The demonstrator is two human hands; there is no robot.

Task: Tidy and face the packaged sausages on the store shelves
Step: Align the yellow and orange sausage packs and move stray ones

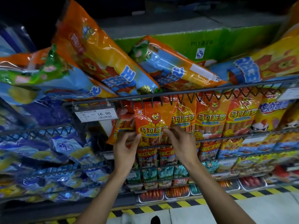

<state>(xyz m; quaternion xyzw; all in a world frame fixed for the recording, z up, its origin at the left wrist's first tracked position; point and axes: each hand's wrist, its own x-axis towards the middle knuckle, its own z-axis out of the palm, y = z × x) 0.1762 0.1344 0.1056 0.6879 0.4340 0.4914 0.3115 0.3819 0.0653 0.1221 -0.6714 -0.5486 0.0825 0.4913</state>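
Note:
An orange sausage pack with a lion logo (151, 122) stands upright on the middle wire shelf, at the left end of a row of matching orange packs (210, 117). My left hand (125, 147) grips its lower left edge, thumb on the front. My right hand (179, 143) holds its lower right edge with fingers on the front. Another orange pack (119, 126) leans tilted behind it on the left.
Large orange and blue sausage bags (100, 59) lie slanted on the top shelf above a wire rail (194, 92), in front of a green carton (218, 41). A 16.90 price tag (96, 113) hangs left. Blue bags (48, 151) fill the left shelves. Lower shelves hold smaller packs.

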